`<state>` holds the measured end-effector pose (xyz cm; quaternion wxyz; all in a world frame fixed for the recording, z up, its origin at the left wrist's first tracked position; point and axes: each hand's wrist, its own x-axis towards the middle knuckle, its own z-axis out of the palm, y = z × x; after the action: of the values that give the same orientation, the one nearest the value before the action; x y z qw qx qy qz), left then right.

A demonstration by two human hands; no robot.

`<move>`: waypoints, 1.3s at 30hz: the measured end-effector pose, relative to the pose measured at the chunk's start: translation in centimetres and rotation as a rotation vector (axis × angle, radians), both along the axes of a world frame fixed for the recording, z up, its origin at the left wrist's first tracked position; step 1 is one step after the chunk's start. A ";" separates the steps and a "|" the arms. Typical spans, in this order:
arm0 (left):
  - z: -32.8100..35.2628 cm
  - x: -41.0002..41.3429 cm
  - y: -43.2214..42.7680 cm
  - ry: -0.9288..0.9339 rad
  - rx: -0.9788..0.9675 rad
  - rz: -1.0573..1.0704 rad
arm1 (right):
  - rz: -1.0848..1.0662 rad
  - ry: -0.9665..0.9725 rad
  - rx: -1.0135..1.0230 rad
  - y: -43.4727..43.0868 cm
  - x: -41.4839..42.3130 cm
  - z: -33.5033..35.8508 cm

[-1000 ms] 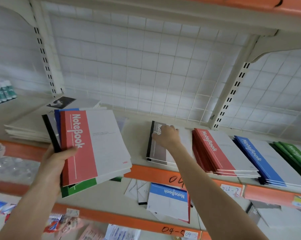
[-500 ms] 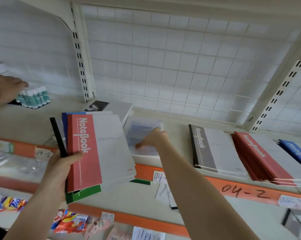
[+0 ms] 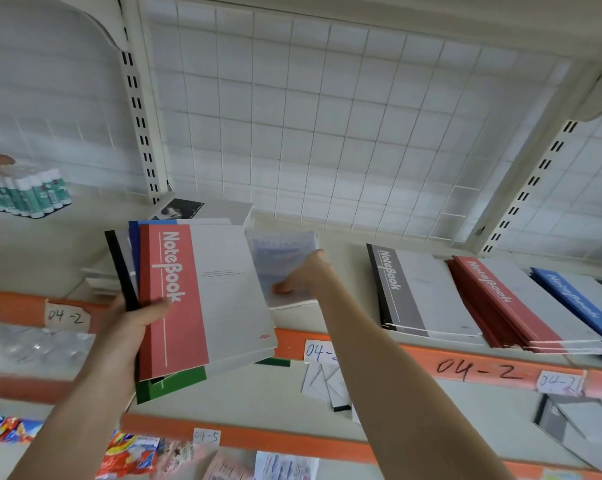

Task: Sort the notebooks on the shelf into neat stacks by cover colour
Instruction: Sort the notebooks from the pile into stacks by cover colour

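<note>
"Is it bright?"

"Yes. The light is soft and even. The white wire grid wall (image 3: 327,133) at the far side looks washed out. I can't tell where the light comes from."

"Any shadows?"

"Only faint, soft ones."

"Is it sharp?"

"The white letters on the red and grey paper notebook (image 3: 188,292) are clear. The pale blue shiny notebook (image 3: 285,258) just right of it is smeary. The bright snack packets (image 3: 130,452) near the left are blurry."

"And the edges?"

"The cream slotted metal post (image 3: 534,181) on the right leans and bends."
</note>
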<state>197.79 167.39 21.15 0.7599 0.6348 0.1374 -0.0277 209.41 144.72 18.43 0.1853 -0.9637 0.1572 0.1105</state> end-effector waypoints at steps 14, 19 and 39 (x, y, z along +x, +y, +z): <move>-0.7 2.0 -0.9 -0.037 0.018 -0.041 | -0.104 0.041 0.044 -7.2 -5.7 1.2; -0.6 1.8 -0.7 -0.045 0.003 -0.024 | -0.026 0.011 -0.234 -5.5 -6.1 2.6; -1.1 -3.5 9.3 -0.028 -0.049 0.298 | -0.158 0.085 0.644 13.1 3.2 2.0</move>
<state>194.30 176.71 20.03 0.7725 0.5892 0.2187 0.0909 212.66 157.82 20.45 0.4818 -0.8349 0.1961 0.1798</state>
